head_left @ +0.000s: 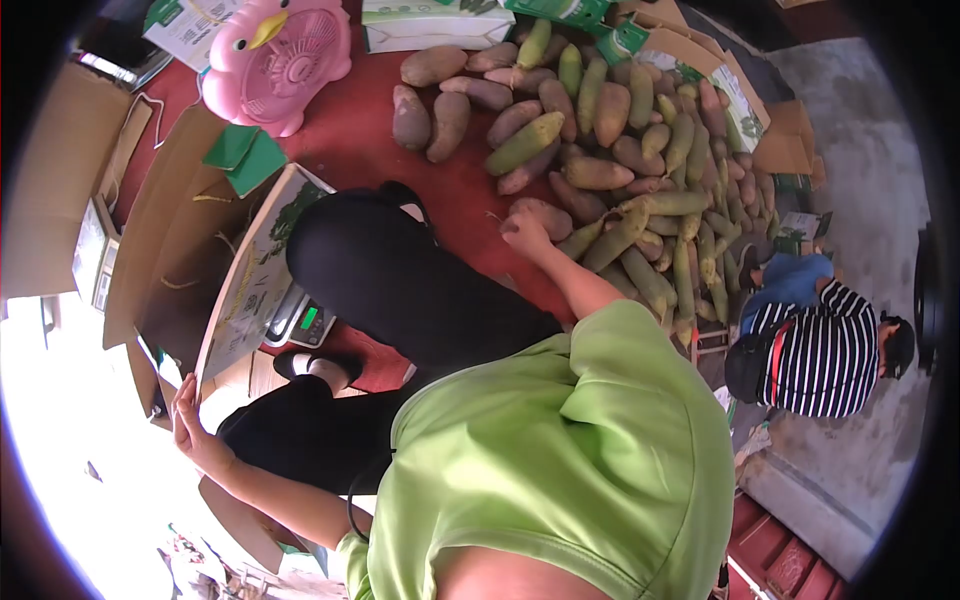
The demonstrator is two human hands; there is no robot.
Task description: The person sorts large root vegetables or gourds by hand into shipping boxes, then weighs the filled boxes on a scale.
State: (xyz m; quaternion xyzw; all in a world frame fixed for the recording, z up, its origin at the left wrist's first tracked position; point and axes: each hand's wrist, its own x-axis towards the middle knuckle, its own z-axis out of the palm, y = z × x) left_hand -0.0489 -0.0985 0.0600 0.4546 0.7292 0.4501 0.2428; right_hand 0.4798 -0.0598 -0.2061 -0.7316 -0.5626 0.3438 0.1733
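Head view: pinkish-brown oblong tuber (548,215), plump and smooth-skinned, lying at the near edge of a heap of brown and yellow-green tubers (640,170) on a red floor mat (350,150). Right hand (524,233) stretched out to it, fingers (515,225) curled tight about its near end, grasping it. Left hand (190,425) low at the left, fingers (186,395) loosely straight, tips touching the corner of a printed white cardboard box flap (250,285), clasping nothing. Small grey weighing scale with a green display (305,322) just beside that flap. Pink bird-shaped plastic fan (280,55) beyond. Crouching person in a striped shirt (825,355) well apart at the right
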